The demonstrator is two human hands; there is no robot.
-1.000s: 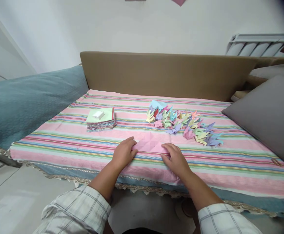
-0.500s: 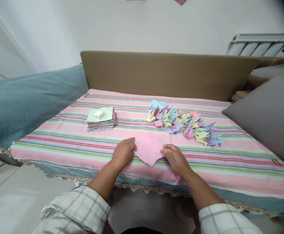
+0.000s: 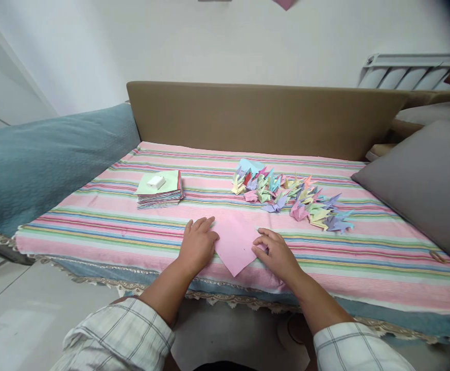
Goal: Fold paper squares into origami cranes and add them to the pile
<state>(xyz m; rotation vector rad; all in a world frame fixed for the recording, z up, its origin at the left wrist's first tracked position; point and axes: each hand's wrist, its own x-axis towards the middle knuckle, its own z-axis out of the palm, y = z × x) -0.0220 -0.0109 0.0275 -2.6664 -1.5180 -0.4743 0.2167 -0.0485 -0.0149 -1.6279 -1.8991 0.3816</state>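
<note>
A pink square of paper lies flat on the striped sofa cover, one corner pointing at me. At its left side is my left hand, palm down with fingers spread and the thumb touching the edge. My right hand rests over the right corner, fingers apart and slightly bent, their tips on the paper. Beyond the paper, to the right, sits a cluster of folded paper cranes in many colours. A stack of coloured paper is at the left, with a small white box-shaped object on top.
The striped cover spreads over the sofa seat. A brown backrest stands behind, a blue-covered armrest at left, and a grey cushion at right. A light blue paper lies behind the cranes. A small brown loop lies near the cushion.
The pink paper now lies flatter, with its near corner closer to me. My left fingers have gone from curled at its edge to spread. My right hand has shifted slightly left over its corner.
</note>
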